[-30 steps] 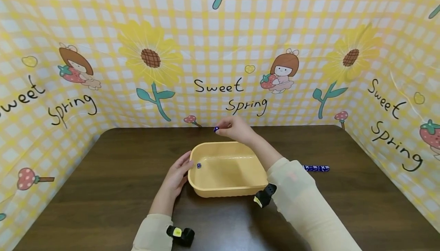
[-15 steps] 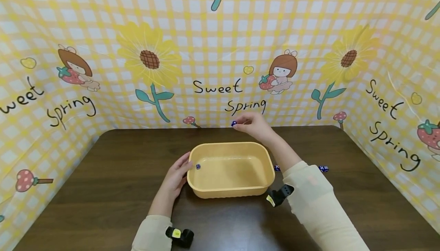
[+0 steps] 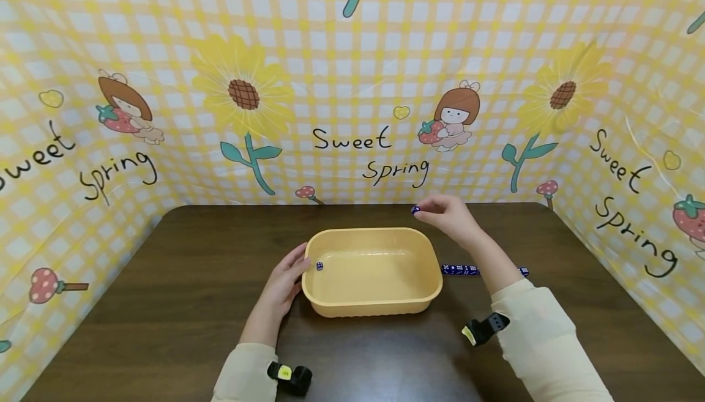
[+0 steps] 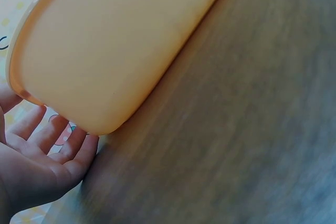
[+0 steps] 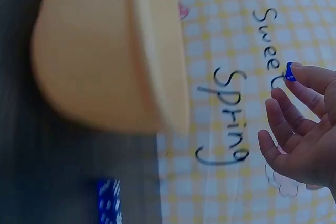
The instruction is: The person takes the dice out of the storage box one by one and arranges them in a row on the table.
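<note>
A yellow plastic basin point(image 3: 374, 279) stands on the dark table. My left hand point(image 3: 284, 279) holds its left end, thumb at the rim and fingers against the outer wall. A single dark blue die point(image 3: 319, 266) with white pips lies inside, near that end. My right hand point(image 3: 448, 218) is raised beyond the basin's far right corner, pinching another blue die point(image 5: 289, 72) between thumb and index finger; the other fingers are spread and loosely bent. Right of the basin lies a row of blue dice point(image 3: 459, 270), partly hidden by my right forearm.
The brown wooden table point(image 3: 182, 304) ends at a yellow checked cloth point(image 3: 341, 71) that rises behind it and at both sides. Black wrist cameras are strapped to both sleeves.
My right hand has moved from behind the basin's middle to the right, still pinching the die. More of the dice row now shows. My left hand and the basin have stayed put.
</note>
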A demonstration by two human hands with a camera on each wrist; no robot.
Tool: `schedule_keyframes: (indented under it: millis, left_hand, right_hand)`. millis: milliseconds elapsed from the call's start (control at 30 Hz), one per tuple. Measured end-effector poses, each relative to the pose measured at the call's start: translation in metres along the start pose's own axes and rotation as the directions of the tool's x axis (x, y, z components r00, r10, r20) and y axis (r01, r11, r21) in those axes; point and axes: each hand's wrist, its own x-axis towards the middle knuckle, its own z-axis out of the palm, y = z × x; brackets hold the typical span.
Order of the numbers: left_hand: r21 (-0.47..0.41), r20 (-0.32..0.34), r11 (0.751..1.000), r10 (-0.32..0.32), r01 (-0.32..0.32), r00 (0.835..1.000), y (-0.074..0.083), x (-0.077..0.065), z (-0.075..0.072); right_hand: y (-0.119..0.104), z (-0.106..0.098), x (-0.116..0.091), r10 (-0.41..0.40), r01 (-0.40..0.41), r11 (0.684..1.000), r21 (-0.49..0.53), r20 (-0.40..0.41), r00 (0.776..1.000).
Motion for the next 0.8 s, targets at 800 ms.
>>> schedule_keyframes:
  millis: [800]
  left_hand:
    - [-0.013,-0.001,1.0,0.003,-0.003,1.0,0.0,0.0,0.001]
  right_hand:
    - [0.076,-0.073,-0.062,0.088,-0.106,0.982,-0.158,-0.112,0.99]
